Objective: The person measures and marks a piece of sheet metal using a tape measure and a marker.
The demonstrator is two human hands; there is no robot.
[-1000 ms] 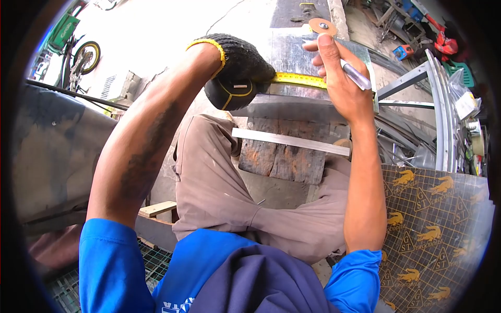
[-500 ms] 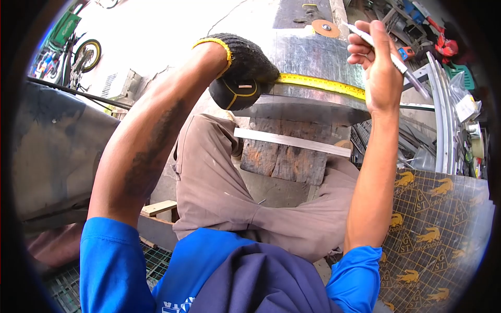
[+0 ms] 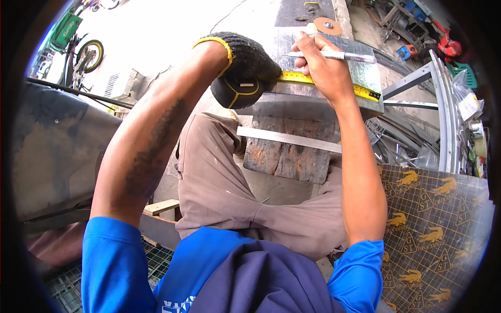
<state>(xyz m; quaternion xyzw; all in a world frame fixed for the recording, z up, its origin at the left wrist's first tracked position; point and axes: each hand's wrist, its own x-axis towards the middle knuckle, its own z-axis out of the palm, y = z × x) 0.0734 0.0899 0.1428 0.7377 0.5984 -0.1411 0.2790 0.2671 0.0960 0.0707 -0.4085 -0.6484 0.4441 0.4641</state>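
Observation:
My left hand [image 3: 248, 56], in a black knit glove with a yellow cuff, is closed around a black tape measure [image 3: 235, 95]. Its yellow blade [image 3: 296, 76] runs rightward across a shiny metal piece [image 3: 373, 78], and the blade's end lies near the right edge. Bare and closed, my right hand [image 3: 324, 68] grips a white marker pen [image 3: 357, 57] above the metal. The pen's tip points left, toward the gloved hand. Part of the blade is hidden behind my right hand and wrist.
A brown abrasive disc [image 3: 327, 26] lies beyond the metal. Nearer me, a flat metal strip [image 3: 287, 138] rests on a worn wooden block [image 3: 284, 161]. A printed board [image 3: 428, 235] and a grey metal frame [image 3: 443, 115] stand right. A motorcycle [image 3: 86, 60] is far left.
My right hand has moved left with the marker pen, from beside the metal's right edge to over it. The blade's right end has come into view. My left hand stays nearly in place.

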